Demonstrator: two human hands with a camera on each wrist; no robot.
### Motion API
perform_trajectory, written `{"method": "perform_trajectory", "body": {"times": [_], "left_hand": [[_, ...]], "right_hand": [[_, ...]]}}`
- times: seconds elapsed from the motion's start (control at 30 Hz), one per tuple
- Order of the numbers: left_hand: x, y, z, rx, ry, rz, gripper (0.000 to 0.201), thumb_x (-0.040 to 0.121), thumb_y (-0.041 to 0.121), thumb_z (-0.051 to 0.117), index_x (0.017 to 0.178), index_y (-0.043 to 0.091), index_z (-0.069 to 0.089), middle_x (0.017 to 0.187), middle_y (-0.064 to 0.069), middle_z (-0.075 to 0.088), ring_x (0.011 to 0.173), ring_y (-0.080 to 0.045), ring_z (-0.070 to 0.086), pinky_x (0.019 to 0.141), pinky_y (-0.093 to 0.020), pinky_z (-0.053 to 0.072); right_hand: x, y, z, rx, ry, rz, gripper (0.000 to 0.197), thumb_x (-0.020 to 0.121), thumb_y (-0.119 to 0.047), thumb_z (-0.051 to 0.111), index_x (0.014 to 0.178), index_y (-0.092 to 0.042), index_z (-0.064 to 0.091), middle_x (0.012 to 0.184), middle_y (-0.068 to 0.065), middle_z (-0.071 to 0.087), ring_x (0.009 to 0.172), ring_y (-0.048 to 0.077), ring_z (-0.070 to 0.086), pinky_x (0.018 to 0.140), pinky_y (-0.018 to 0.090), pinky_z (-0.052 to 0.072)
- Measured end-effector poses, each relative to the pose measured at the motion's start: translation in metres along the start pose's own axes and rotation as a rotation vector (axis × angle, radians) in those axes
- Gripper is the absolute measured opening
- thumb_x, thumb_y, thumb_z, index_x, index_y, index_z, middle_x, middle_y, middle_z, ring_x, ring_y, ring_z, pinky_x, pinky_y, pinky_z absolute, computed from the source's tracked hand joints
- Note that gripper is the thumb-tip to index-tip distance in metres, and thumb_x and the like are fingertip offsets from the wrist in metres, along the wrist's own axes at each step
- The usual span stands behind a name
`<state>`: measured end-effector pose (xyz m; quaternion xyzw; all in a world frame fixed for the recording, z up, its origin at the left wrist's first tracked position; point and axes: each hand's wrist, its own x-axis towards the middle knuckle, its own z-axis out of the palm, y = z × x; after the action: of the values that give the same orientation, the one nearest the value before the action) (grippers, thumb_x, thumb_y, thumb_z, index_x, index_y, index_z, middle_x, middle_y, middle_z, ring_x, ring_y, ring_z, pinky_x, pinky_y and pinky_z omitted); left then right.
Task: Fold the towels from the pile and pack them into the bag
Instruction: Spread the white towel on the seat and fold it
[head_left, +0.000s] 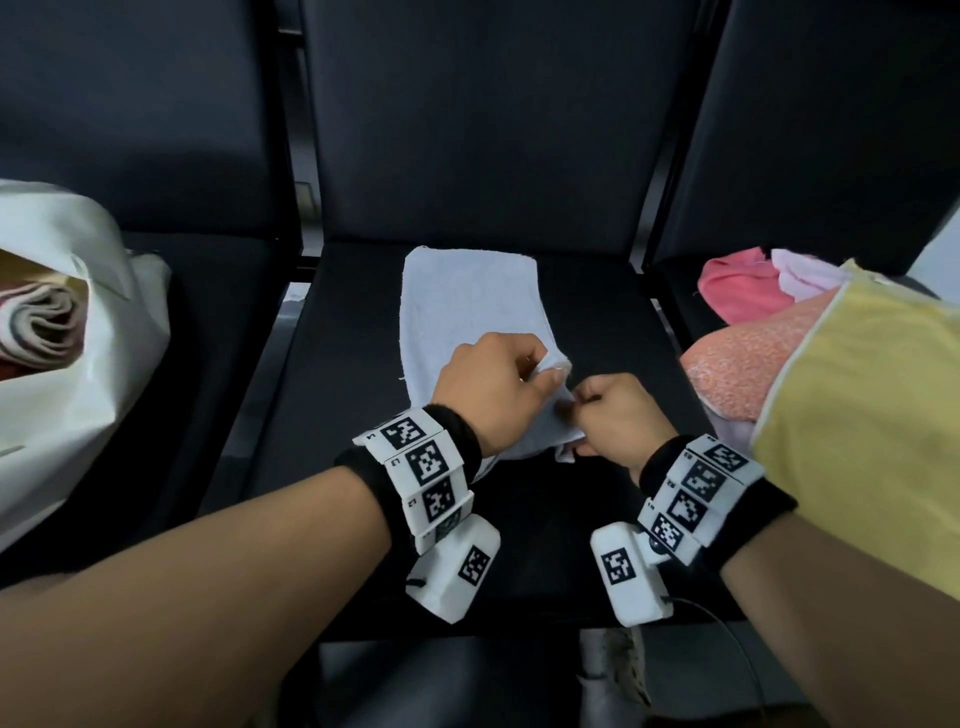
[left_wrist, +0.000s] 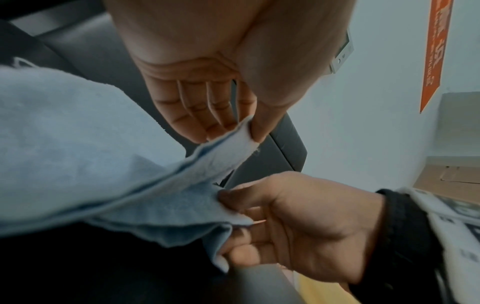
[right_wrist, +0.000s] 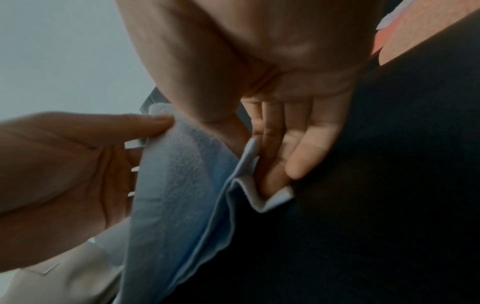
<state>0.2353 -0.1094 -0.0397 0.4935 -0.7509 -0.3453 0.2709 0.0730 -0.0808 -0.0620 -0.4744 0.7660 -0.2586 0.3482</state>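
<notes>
A light blue towel (head_left: 467, 312) lies lengthwise on the middle black seat (head_left: 597, 332), folded into a long strip. My left hand (head_left: 498, 384) pinches its near right corner between thumb and fingers (left_wrist: 249, 125). My right hand (head_left: 613, 415) grips the near edge just beside it, fingers curled round the cloth (right_wrist: 270, 164). Both hands are close together at the towel's near end. The white bag (head_left: 98, 364) stands on the left seat with a rolled towel (head_left: 41, 322) inside. The towel pile (head_left: 743, 353) lies on the right seat.
The pile holds a pink towel (head_left: 737, 286), an orange-pink one and a yellow one (head_left: 862, 395) that reaches over my right forearm. Black seat backs (head_left: 493, 114) rise behind. A gap with metal frame parts separates the seats.
</notes>
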Motion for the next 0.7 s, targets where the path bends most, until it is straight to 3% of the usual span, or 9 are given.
{"method": "perform_trajectory", "body": {"times": [0.13,0.27,0.37,0.53,0.6,0.7], "left_hand": [[0.001,0.001,-0.002,-0.025,0.024,-0.006,0.029,0.098,0.04,0.061,0.085,0.014,0.067,0.082,-0.002,0.071,0.091,-0.024,0.064,0.085,-0.045,0.053],[0.0,0.0,-0.005,-0.024,0.032,-0.016,0.03,0.098,0.038,0.059,0.085,0.012,0.064,0.082,-0.003,0.07,0.09,-0.024,0.064,0.085,-0.045,0.053],[-0.002,0.0,-0.007,-0.027,0.03,-0.018,0.031,0.099,0.038,0.059,0.086,0.01,0.063,0.082,-0.005,0.07,0.09,-0.024,0.063,0.085,-0.047,0.053],[-0.004,0.003,-0.006,-0.033,0.0,-0.024,0.03,0.099,0.038,0.059,0.084,0.012,0.063,0.082,-0.005,0.07,0.089,-0.025,0.063,0.086,-0.046,0.053],[-0.006,0.003,-0.005,-0.033,-0.011,-0.026,0.028,0.098,0.039,0.059,0.081,0.017,0.062,0.081,-0.003,0.069,0.089,-0.025,0.063,0.085,-0.046,0.053],[-0.007,0.002,-0.006,-0.029,-0.022,-0.022,0.028,0.098,0.04,0.059,0.083,0.017,0.063,0.083,-0.002,0.07,0.091,-0.025,0.063,0.087,-0.046,0.052]], "right_hand": [[-0.009,-0.002,0.0,-0.097,-0.029,-0.037,0.02,0.1,-0.027,0.057,0.089,-0.011,0.064,0.068,0.008,0.074,0.059,0.019,0.073,0.064,0.035,0.057],[-0.014,0.001,0.001,-0.234,-0.025,-0.091,0.019,0.095,-0.027,0.065,0.081,-0.015,0.066,0.068,0.002,0.071,0.061,0.016,0.069,0.06,0.027,0.051],[-0.015,0.001,0.004,-0.328,0.012,-0.115,0.018,0.089,-0.028,0.072,0.073,-0.02,0.068,0.078,0.001,0.068,0.076,0.021,0.067,0.068,0.032,0.055],[-0.018,-0.006,0.007,-0.546,0.043,-0.093,0.006,0.083,-0.026,0.072,0.087,-0.021,0.07,0.103,0.005,0.064,0.09,0.028,0.064,0.072,0.033,0.052],[-0.019,-0.008,0.006,-0.524,0.027,-0.043,0.008,0.083,-0.024,0.073,0.089,-0.022,0.069,0.1,0.005,0.064,0.09,0.029,0.064,0.07,0.031,0.048],[-0.019,-0.008,0.002,-0.395,0.03,-0.014,0.009,0.081,-0.02,0.071,0.074,-0.017,0.066,0.08,0.004,0.066,0.078,0.027,0.064,0.062,0.029,0.045]]}}
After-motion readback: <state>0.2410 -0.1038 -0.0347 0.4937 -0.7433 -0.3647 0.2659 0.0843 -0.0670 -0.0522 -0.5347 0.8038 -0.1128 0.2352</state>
